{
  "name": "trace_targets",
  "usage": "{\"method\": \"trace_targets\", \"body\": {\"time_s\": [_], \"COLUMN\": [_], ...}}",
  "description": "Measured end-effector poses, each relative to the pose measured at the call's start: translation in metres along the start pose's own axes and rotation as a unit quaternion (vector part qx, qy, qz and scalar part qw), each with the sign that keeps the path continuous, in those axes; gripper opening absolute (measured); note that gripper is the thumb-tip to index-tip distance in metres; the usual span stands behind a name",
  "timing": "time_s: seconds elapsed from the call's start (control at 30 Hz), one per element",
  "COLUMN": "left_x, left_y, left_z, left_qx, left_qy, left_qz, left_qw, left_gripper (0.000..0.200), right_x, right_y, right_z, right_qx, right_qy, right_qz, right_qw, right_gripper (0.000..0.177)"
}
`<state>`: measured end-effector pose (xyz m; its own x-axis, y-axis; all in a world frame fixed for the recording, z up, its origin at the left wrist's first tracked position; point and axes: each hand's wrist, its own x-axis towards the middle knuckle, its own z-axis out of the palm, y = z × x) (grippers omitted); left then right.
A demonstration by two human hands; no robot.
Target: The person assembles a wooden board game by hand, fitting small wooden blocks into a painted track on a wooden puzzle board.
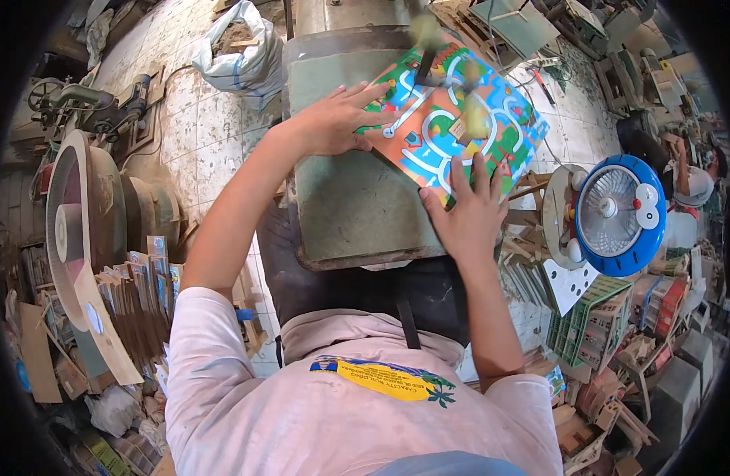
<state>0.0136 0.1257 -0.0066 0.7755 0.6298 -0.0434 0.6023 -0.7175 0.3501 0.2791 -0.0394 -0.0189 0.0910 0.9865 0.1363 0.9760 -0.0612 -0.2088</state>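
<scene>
A brightly printed board [504, 87], patterned with white winding paths, green patches and blue areas, lies at an angle on a worn green machine table [357, 206]. My left hand [337, 120] rests at the board's left edge, fingers spread and reaching onto it. My right hand [472, 210] presses flat on the near corner, its fingers apart. Above the board's far part hangs a dark upright machine part [427, 65]. Blurred yellowish shapes there hide some of the print.
A white sack [242, 59] of debris stands left of the table. Further left are a large wheel-like machine [67, 226] and stacked thin boards [135, 301]. On the right are a blue-rimmed fan [619, 214], a green crate [583, 321] and another person [690, 178].
</scene>
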Motion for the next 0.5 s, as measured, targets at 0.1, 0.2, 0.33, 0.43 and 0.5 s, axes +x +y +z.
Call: {"method": "trace_targets", "body": {"time_s": [0.1, 0.2, 0.33, 0.43, 0.5], "left_x": [0.005, 0.006, 0.001, -0.002, -0.004], "left_y": [-0.002, -0.003, -0.002, -0.001, -0.001], "left_z": [-0.003, -0.003, -0.003, 0.001, 0.003], "left_qx": [0.028, 0.039, 0.029, 0.030, 0.035], "left_qy": [-0.043, -0.052, -0.034, -0.015, -0.003], "left_qz": [0.000, 0.006, 0.004, -0.001, -0.004], "left_qw": [0.999, 0.998, 0.999, 0.999, 0.999], "left_gripper": [0.072, 0.072, 0.073, 0.074, 0.074], "right_x": [-0.015, -0.018, -0.014, -0.009, -0.004], "right_y": [-0.011, -0.013, -0.010, -0.001, 0.008], "right_z": [0.001, 0.005, 0.005, 0.006, 0.007], "right_qx": [-0.001, -0.002, 0.005, 0.020, 0.024], "right_qy": [-0.005, -0.004, -0.007, -0.003, 0.003], "right_qz": [0.009, 0.019, 0.018, 0.003, -0.010], "right_qw": [1.000, 1.000, 1.000, 1.000, 1.000], "right_gripper": [0.073, 0.069, 0.067, 0.065, 0.066]}}
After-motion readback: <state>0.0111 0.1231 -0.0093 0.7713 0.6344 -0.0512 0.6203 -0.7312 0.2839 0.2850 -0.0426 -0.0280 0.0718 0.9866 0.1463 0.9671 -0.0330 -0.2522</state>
